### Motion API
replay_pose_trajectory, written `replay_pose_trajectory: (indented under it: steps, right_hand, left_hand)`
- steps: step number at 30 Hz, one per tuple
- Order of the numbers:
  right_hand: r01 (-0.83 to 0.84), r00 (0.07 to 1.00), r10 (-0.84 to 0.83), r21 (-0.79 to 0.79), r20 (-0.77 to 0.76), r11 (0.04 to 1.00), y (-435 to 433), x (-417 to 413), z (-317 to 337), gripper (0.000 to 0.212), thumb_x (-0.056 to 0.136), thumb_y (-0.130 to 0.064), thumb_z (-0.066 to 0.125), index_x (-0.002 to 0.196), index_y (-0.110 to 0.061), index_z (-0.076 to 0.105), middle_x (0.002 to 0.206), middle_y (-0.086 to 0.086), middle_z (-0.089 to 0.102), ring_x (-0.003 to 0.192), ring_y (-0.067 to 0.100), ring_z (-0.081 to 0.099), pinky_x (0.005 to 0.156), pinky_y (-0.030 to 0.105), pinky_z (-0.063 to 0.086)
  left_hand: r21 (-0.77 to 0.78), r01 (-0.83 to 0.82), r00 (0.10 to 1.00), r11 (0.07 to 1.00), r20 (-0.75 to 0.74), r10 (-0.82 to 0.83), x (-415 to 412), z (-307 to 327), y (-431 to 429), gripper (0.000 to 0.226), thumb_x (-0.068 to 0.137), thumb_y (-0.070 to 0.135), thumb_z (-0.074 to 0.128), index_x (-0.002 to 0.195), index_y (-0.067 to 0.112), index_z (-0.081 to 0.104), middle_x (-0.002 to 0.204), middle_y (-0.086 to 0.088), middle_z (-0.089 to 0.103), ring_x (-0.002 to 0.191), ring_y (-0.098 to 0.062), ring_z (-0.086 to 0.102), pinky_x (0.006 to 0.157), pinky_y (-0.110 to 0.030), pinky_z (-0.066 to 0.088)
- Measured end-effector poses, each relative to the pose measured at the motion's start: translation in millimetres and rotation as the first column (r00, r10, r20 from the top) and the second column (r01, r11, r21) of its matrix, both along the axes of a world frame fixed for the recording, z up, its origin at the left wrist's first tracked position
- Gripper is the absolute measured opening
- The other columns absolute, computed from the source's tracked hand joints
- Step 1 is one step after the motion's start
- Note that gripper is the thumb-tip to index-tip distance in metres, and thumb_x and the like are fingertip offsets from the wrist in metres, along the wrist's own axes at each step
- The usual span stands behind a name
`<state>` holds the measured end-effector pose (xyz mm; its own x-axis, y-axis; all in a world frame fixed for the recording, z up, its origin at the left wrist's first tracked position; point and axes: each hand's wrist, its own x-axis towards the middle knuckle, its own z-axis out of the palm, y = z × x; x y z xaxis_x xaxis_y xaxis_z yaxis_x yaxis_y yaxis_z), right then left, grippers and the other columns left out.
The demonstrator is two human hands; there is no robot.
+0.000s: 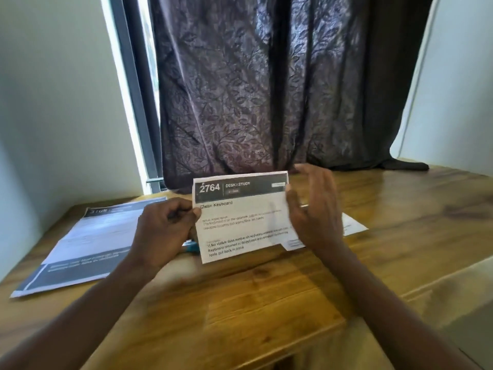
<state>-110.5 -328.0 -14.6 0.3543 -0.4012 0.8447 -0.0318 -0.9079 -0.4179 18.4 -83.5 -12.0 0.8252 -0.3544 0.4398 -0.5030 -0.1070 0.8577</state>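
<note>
Just above the desk (266, 303) we hold a printed sheet (240, 217) upright. Our left hand (162, 231) pinches its left edge, and our blurred right hand (317, 209) is at its right edge, fingers (317, 180) straight and apart. Another sheet (88, 244) lies to the left, and a curtain (266, 89) hangs behind.

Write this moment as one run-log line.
left hand: pinches card | right hand: fingers straight beside card's right edge | desk: another sheet lies left
</note>
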Motion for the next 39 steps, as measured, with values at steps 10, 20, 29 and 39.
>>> replay_pose_trajectory:
  steps: [10,20,29,39]
  right_hand:
    - [0.360,0.900,-0.145,0.512,-0.411,0.780,-95.6,-66.0,-30.8,0.042,0.095,-0.024,0.051,0.137,-0.021,0.051,0.137,0.015,0.059,0.126,0.038,0.051,0.105,0.050,0.043]
    - [0.432,0.755,-0.153,0.309,-0.638,0.847,-100.9,-58.9,-32.2,0.054,0.097,-0.053,0.047,0.142,-0.023,0.052,0.142,0.006,0.056,0.135,0.032,0.040,0.109,0.050,0.034]
    - [0.463,0.648,-0.259,0.101,-0.716,0.881,-98.4,-51.0,-35.1,0.045,0.098,-0.049,0.048,0.131,-0.022,0.063,0.138,0.005,0.054,0.129,0.031,0.040,0.105,0.051,0.037]
    - [0.425,0.669,-0.175,0.179,-0.722,0.887,-92.4,-50.4,-32.8,0.050,0.101,-0.042,0.037,0.146,-0.022,0.042,0.149,0.007,0.050,0.138,0.032,0.036,0.111,0.053,0.029]
  left_hand:
    - [-0.015,0.057,0.995,0.998,-0.083,-0.059,-34.7,24.4,-105.2,0.011,0.096,0.012,0.069,0.090,0.017,0.076,0.078,-0.006,0.079,0.062,-0.014,0.070,0.054,-0.024,0.059]
    - [0.387,-0.153,0.972,0.909,0.224,0.069,-36.3,-20.0,-152.3,0.014,0.085,0.028,0.078,0.098,0.025,0.077,0.074,0.011,0.075,0.069,-0.007,0.070,0.060,-0.026,0.051]
    - [0.723,-0.089,0.881,0.685,0.378,-0.285,-42.5,-29.4,-140.8,0.082,0.075,0.088,0.046,0.141,0.039,0.049,0.147,0.012,0.044,0.136,-0.014,0.043,0.109,-0.047,0.038]
    - [0.739,-0.063,0.901,0.671,0.331,-0.280,-44.6,-33.6,-140.7,0.076,0.076,0.087,0.051,0.134,0.038,0.055,0.146,0.010,0.050,0.139,-0.015,0.040,0.112,-0.049,0.034]
